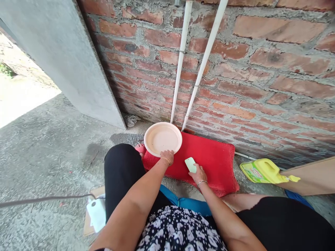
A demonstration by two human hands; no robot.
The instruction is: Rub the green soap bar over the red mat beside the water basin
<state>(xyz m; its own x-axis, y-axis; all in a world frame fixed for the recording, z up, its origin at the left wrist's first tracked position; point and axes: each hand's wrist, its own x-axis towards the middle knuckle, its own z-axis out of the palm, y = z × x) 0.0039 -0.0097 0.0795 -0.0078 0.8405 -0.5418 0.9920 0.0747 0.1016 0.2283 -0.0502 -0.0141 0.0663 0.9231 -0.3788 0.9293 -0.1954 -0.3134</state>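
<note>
A shallow pale pink basin point(163, 138) rests over the upper left part of a red mat point(208, 155). My left hand point(167, 155) is closed on the basin's near rim. Against the mat, my right hand point(198, 174) holds a pale green, rounded slab that looks like a scrub brush point(191, 164); any bristles are hidden underneath. The mat has a shaggy edge and lies on the floor in front of my seated body. Nothing but a few tiny specks shows in the basin.
Behind the mat rises a brick wall point(162, 76) with two white pipes point(195, 91). A yellow detergent jug point(264, 170) lies on its side at the right, near a brown board point(314, 174). Left of my knee, a white device point(96, 213) has a cable. A grey slab point(62, 52) leans at left.
</note>
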